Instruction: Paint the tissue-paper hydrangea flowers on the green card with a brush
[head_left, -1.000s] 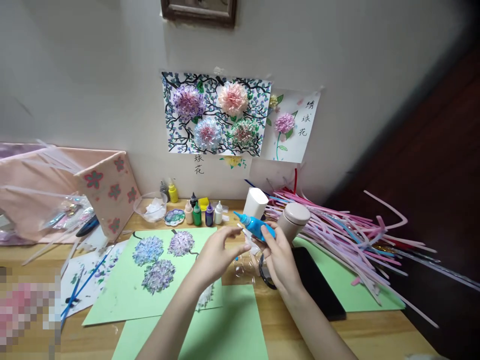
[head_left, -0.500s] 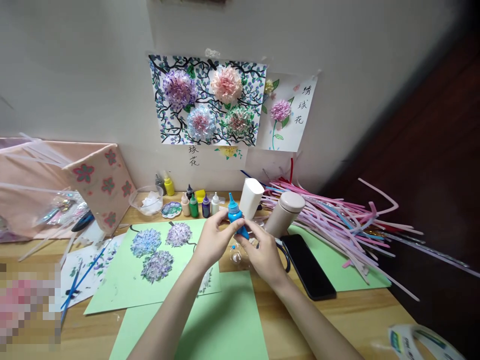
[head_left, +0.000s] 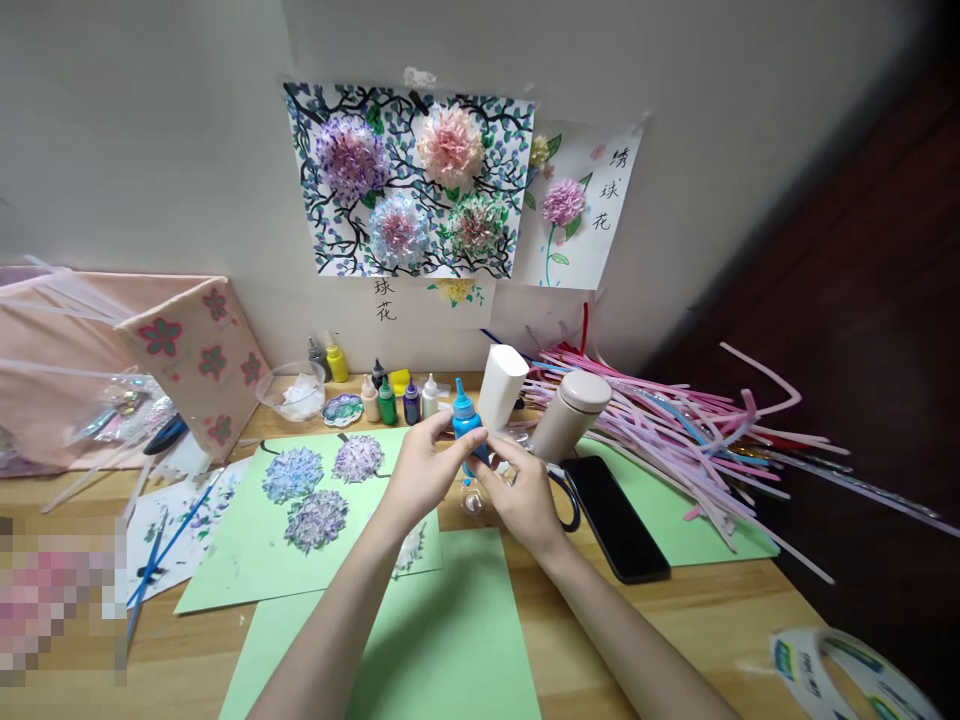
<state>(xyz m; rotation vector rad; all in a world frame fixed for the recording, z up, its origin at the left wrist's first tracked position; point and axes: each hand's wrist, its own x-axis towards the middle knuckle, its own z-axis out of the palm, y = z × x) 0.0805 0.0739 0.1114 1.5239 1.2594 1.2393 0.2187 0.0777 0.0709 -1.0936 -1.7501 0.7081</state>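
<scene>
Watching remotely, I see left hand point(head_left: 420, 476) and right hand point(head_left: 529, 502) pinching blue bottle point(head_left: 466, 424); hard squeeze might splatter green paper point(head_left: 465, 630).

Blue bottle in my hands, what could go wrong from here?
If your left hand or right hand squeezes too hard, the blue bottle might spurt, should its upturned nozzle be open. Your left forearm passes over the flowered green sheet and might brush the white flower. The pale canister, close beyond your right hand, could get knocked.
</scene>
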